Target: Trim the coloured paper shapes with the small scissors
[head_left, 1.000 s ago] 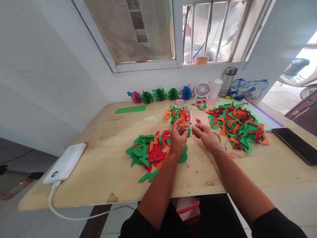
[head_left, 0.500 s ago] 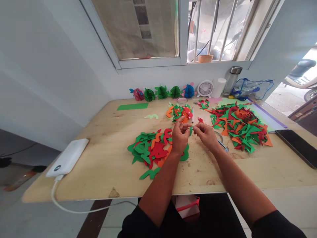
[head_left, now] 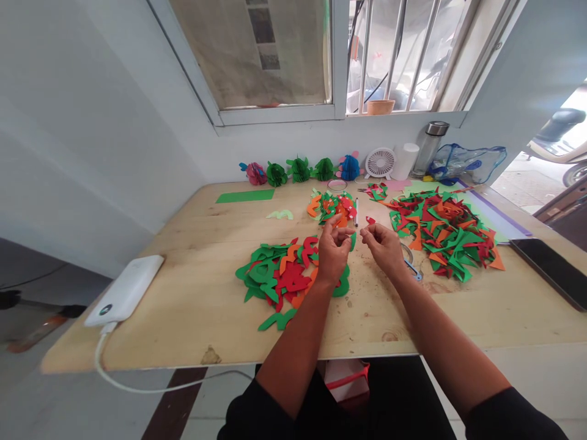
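Between the thumb and fingers of my left hand (head_left: 333, 252) is a small green paper piece (head_left: 353, 241), its edge showing on the right. My right hand (head_left: 384, 249) is just beside it, thumb and forefinger pinched together; anything in that pinch is too small to make out. Under and left of my left wrist lies a pile of green, red and orange paper cutouts (head_left: 292, 278). Beyond my fingers sits a smaller heap of cutouts with white bits on them (head_left: 328, 205). A small red cutout (head_left: 370, 220) lies past my right hand.
Paper scraps (head_left: 452, 229) are heaped at the right, near a black phone (head_left: 550, 269). A blue-handled tool (head_left: 414, 271) lies by my right wrist. Paper figures (head_left: 299, 170), a small white fan (head_left: 380, 164) and a bottle (head_left: 428, 150) line the wall. A white power bank (head_left: 126, 290) is left.
My right hand has drawn slightly to the right, away from the green paper piece, so a gap shows between the hands. My left hand stays almost still, keeping the piece.
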{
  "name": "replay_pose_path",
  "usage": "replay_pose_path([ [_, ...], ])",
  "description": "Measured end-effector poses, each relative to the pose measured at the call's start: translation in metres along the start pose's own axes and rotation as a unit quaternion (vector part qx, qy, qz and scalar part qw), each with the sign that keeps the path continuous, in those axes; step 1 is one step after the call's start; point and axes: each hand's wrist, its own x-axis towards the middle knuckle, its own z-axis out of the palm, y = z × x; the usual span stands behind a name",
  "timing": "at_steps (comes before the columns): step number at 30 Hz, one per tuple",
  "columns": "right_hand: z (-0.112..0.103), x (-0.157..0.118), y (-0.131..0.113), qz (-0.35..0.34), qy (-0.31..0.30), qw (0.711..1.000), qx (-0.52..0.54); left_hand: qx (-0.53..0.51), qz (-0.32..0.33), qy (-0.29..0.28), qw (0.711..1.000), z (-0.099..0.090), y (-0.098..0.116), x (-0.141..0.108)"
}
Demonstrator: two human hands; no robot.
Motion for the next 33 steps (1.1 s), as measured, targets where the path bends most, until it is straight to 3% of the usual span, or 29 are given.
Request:
replay_pose_path([
  [8, 0.001, -0.006, -0.004, -0.123, 0.023, 0.985, -0.118, -0.023, -0.021, -0.026, 0.999, 0.0, 0.002, -0.001],
  [20, 0.0, -0.005, 0.002, -0.278, 0.023, 0.93, -0.24, -0.084, -0.051, -0.021, 0.995, -0.002, 0.005, 0.002],
  [33, 0.0, -0.004, 0.003, -0.289, -0.015, 0.928, -0.233, -0.088, -0.059, -0.02, 0.994, -0.005, 0.011, 0.002],
])
